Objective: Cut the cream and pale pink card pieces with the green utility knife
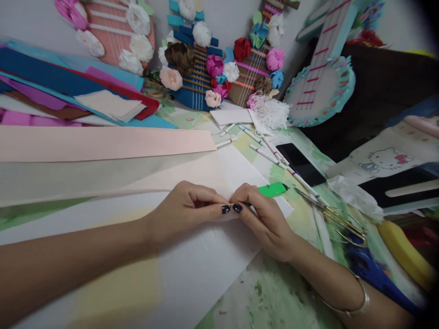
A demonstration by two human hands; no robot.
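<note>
My left hand (192,205) and my right hand (262,219) meet over the white sheet (185,265), thumbs and fingers pinched together tip to tip. What they hold between the fingertips is too small and hidden to name; a bit of something pale shows just beneath them. Just behind the hands lies pale peach crepe paper (192,171). A bright green object with a dark tip (272,189) sticks out behind my right hand. Gold-handled scissors (329,214) rest to the right, apart from that hand.
Folded crepe paper (51,68) is stacked at the back left, with a peach strip (103,144) before it. Decorated paper instruments (195,87) lean against the wall. Striped paper sticks (267,155), a black phone (302,163) and a yellow object (404,251) lie to the right.
</note>
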